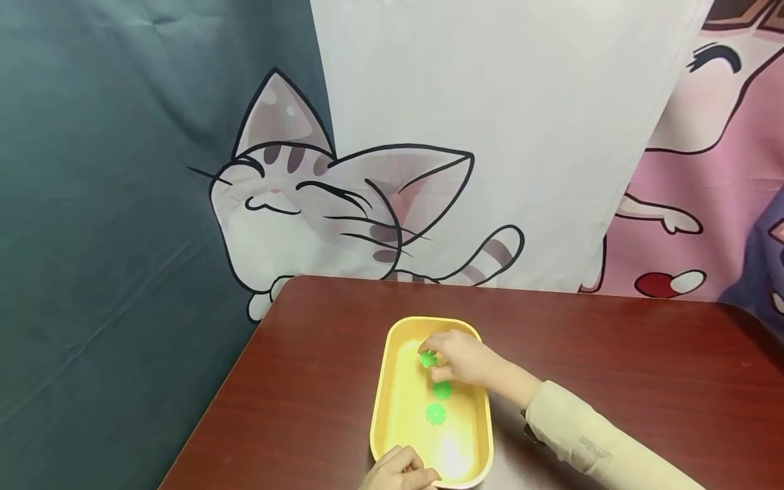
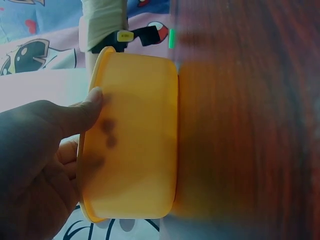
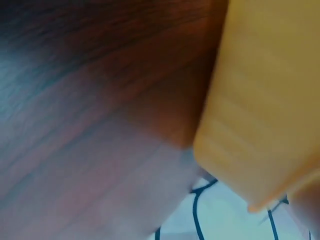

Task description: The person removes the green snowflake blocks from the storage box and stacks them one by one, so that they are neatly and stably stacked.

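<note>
A yellow plastic tray (image 1: pixel 381 401) stands on the brown table, with several flat green discs with notched edges inside. My left hand (image 1: pixel 401 469) grips its near rim; in the left wrist view the thumb (image 2: pixel 92 102) presses the outer wall and the other fingers go over the rim. My right hand (image 1: pixel 462 357) reaches over the right side into the far half, pinching one green notched disc (image 1: pixel 427 359) between fingers and thumb. Just below that hand lies a second disc (image 1: pixel 442 390), and nearer me a third (image 1: pixel 435 414). The right wrist view shows mostly the tray's outer wall (image 3: pixel 265 100).
The reddish-brown tabletop (image 1: pixel 300 381) extends on both sides of the tray. Behind it hangs a cloth backdrop (image 1: pixel 520 136) with a cartoon cat. A dark strap with a small device (image 2: pixel 125 36) sits around the right sleeve's cuff.
</note>
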